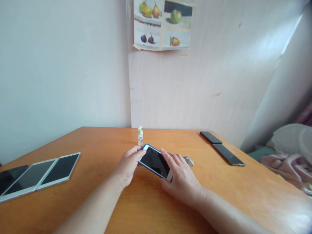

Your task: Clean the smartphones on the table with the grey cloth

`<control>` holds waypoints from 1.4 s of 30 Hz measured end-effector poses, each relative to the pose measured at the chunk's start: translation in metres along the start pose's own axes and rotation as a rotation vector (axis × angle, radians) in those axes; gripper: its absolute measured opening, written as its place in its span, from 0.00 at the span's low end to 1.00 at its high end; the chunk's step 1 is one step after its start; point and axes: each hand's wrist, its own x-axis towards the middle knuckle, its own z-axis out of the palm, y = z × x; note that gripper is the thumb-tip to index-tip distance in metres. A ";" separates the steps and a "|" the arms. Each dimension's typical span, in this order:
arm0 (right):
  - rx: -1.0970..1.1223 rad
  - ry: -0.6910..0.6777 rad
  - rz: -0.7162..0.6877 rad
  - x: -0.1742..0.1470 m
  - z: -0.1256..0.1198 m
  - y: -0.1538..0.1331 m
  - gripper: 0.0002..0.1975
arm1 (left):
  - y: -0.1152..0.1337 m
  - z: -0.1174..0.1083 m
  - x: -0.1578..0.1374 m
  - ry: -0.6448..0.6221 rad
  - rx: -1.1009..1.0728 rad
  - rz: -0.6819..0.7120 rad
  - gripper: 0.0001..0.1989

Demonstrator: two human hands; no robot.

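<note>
A white-fronted smartphone (156, 161) in a blue case is held tilted above the table, its dark screen facing up. My left hand (128, 164) grips its left end, the thumb on the white border and the fingers underneath. My right hand (181, 177) grasps the right end, fingers across the far edge and thumb at the near edge, covering part of the screen. Just beyond the phone stands a small clear pump bottle (140, 138) with a pale green top. A crumpled grey cloth or wrapper (188, 160) lies partly hidden behind my right hand.
On the left of the wooden table (102, 139) lie a white tablet (60, 170), another white tablet (29, 178) and a dark device (11, 177). Two black phones (211, 137) (228, 154) rest near the right edge. Pinkish fabric (285, 165) is beyond that edge.
</note>
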 end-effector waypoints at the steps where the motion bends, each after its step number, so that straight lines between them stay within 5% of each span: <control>1: -0.002 -0.001 -0.008 0.000 0.000 0.001 0.44 | 0.001 -0.001 0.000 -0.003 -0.006 0.001 0.19; 31: 0.025 0.010 -0.079 -0.002 0.004 0.001 0.46 | -0.002 -0.001 0.004 0.094 -0.010 0.047 0.18; 38: 0.097 0.030 0.018 -0.002 0.002 0.001 0.46 | -0.004 -0.001 0.006 0.066 -0.144 0.052 0.23; 42: 0.363 0.022 0.280 0.001 -0.001 0.002 0.41 | -0.006 -0.003 0.006 0.032 -0.161 -0.026 0.29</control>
